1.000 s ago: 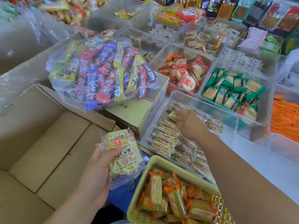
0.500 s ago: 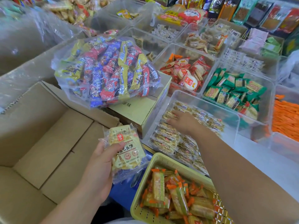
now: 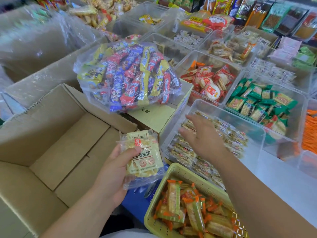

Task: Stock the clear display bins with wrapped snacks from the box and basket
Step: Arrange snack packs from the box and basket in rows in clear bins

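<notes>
My left hand grips a pale yellow wrapped biscuit pack, thumb on its face, above the corner of the open cardboard box. My right hand hovers with fingers spread and straight over a clear display bin, which holds rows of small wrapped snacks. The hand holds nothing. A yellow-green basket of orange-and-green wrapped snacks sits at the bottom right, below that bin.
A large clear bag of red, blue and yellow snacks lies on a smaller closed carton. Further clear bins hold red rice crackers, green packs and orange packs. Hanging packets line the back.
My right hand has lifted off the snacks in the bin and drawn back toward me, fingers spread. The left hand still holds the biscuit pack, a little closer to the bin.
</notes>
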